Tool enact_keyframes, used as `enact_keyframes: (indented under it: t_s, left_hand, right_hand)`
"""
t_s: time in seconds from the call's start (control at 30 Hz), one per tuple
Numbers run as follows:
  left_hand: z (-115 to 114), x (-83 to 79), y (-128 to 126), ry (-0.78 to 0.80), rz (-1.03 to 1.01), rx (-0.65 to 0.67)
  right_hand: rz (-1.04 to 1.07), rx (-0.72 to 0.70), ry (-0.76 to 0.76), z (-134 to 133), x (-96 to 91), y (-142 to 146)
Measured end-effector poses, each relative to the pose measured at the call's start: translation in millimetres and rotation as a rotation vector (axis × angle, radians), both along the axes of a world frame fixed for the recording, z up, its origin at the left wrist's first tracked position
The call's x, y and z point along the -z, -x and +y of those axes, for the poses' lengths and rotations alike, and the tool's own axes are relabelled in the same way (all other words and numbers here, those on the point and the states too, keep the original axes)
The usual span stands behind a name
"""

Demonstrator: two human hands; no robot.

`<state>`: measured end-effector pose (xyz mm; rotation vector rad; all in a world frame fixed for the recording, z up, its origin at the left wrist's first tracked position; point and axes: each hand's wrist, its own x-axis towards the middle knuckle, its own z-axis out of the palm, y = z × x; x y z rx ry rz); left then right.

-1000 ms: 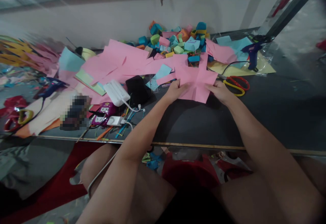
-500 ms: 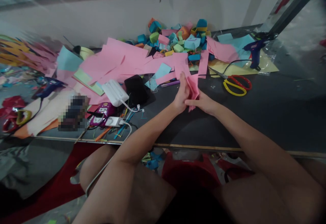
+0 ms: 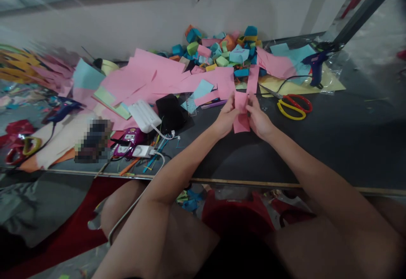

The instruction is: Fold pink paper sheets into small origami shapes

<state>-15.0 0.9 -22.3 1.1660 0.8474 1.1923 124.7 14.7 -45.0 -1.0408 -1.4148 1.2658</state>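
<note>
Between my hands is a folded pink paper strip, held upright a little above the dark table. My left hand grips its left edge, thumb on the face toward me. On the opposite edge my right hand pinches the strip with thumb and fingers. The upper part of the strip bends over, and its lower end hangs free below the fingers. Just behind lie flat pink paper pieces and a purple pen.
Scissors with red and yellow handles lie to the right, near a blue glue gun. Small folded paper boxes are heaped at the back. Leftward are a black phone, a white power bank and a purple power strip.
The pink strip has turned from edge-on to face me. My hands have shifted from pressing it between palms and fingers to holding it by its two sides.
</note>
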Motion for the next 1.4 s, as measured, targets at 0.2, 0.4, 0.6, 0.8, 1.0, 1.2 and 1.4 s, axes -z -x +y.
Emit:
enact_keyframes:
  t_s: [0.2, 0.4, 0.6, 0.8, 1.0, 1.2, 1.4]
  left_hand:
    - [13.6, 1.9, 6.9, 0.013, -0.044, -0.11]
    - [12.3, -12.2, 29.9, -0.48, 0.38, -0.329]
    - [15.4, -6.5, 49.6, -0.9, 1.057, 0.164]
    - [16.2, -1.0, 48.5, -0.892, 1.187, 0.313]
    - [10.4, -9.7, 40.8, -0.677, 1.181, 0.149]
    - [15.4, -7.7, 32.4, -0.469, 1.198, -0.024]
    - [15.2, -5.4, 24.0, -0.336, 1.17, -0.142]
  right_hand:
    - [0.1, 0.008, 0.141, -9.0, -17.5, -8.1]
    - [-0.351, 0.314, -0.444, -14.2, -34.9, -30.1]
    - [-1.038, -0.098, -0.7, -8.6, -34.7, -54.5]
    - [-1.028, -0.253, -0.615, -3.5, -35.9, -70.2]
    - [-0.889, -0.102, -0.317, -2.0, -41.4, -70.2]
    - [-1.007, 0.063, -0.153, -1.1, -45.6, -61.9]
    - [-1.113, 0.156, -0.131, -2.8, -44.6, -56.0]
